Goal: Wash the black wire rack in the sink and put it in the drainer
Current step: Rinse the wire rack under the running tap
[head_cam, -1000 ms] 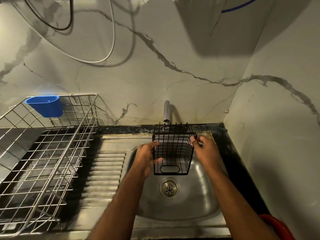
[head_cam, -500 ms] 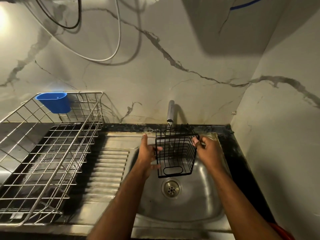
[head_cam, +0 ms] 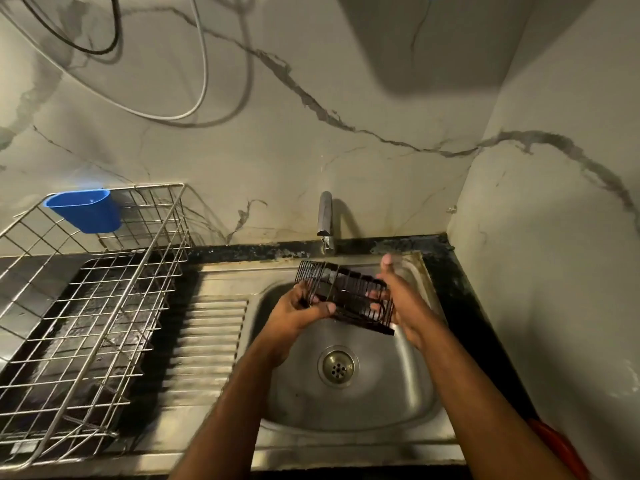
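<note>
At the steel sink (head_cam: 408, 403), you have tipped the black wire rack (head_cam: 346, 296) over in the past second: it stood with its open top toward the far wall, and now it lies on its side, slanting down to the right, under the tap (head_cam: 325, 220). A thin stream appears to fall onto its far left end, so the rinse looks under way, with a new face turned to the water. The drainer (head_cam: 104, 306) waits well apart on the left, a blue cup (head_cam: 85, 211) hooked on its far rail; that step is not yet done. Your left hand (head_cam: 298, 311) grips the rack's near left end, thumb curled across the wires. Your right hand (head_cam: 403, 299) cradles the right end, fingers reaching inside the mesh, one fingertip raised clear above it.
</note>
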`<state>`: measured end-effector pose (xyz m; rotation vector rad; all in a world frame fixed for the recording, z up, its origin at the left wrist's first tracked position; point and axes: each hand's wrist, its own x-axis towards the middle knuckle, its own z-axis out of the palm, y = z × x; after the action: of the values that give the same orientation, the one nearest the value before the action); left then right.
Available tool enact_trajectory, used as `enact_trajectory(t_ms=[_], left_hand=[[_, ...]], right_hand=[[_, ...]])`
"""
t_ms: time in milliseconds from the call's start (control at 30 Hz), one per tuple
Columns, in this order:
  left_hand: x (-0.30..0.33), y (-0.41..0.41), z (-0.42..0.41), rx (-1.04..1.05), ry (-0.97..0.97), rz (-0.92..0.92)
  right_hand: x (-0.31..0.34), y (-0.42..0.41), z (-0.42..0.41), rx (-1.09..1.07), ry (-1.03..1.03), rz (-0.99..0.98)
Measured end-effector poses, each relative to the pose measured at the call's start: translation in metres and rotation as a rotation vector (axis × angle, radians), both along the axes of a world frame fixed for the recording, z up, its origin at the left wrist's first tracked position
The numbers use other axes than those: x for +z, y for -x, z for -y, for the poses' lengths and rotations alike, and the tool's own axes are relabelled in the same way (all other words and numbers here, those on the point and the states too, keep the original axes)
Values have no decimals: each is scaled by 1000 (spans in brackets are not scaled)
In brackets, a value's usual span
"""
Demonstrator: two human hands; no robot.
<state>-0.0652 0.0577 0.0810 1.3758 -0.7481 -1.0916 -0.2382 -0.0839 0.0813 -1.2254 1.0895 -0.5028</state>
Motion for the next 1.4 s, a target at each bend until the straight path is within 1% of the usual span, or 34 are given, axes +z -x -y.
enact_trajectory(t_ms=[100, 167, 267, 333, 400, 533, 700, 767, 833, 1000, 1100, 1167, 1233, 1267, 1333, 1400], left_hand=[[-11, -9, -7, -106, -41, 78], [-22, -12, -9, -159, -76, 171], [-37, -18, -7, -199, -105, 373], [-41, -21, -6, -191, -148, 447], [-44, -20, -6, -178, -203, 547], [-49, -12, -9, -165, -305, 733], [-46, -3, -11, -188, -394, 902], [-45, -3, -12, -217, -384, 892], [-45, -2, -12, -218, -350, 841], [-46, -5, -6, -116, -234, 696], [-36, -6, -2, -94, -220, 604], [-27, -5, -1, 14, -193, 416], [-25, -8, 3, 192, -185, 223], [-25, -10, 4, 266, -192, 165], [-28, -12, 8, 320, -232, 158], [-30, -6, 12, 264, -287, 144]], right_hand=[[-4, -3, -1, 63, 138, -52], [-3, -2, -1, 83, 221, -67], [-6, -2, 3, 245, 362, -219], [-12, -4, 6, 352, 439, -318], [-16, -6, 6, 366, 437, -316], [-19, -11, 2, 317, 417, -271], [-22, -11, 2, 228, 406, -252], [-22, -10, 2, 207, 419, -258], [-21, -10, 1, 185, 439, -265], [-16, -9, -1, 130, 479, -209], [-12, -9, -2, 97, 476, -185], [-10, -8, -2, 91, 482, -173], [-10, -6, 1, 94, 499, -158], [-9, -5, 1, 98, 504, -153], [-8, -3, 2, 102, 505, -138], [-7, -1, 1, 114, 519, -125]])
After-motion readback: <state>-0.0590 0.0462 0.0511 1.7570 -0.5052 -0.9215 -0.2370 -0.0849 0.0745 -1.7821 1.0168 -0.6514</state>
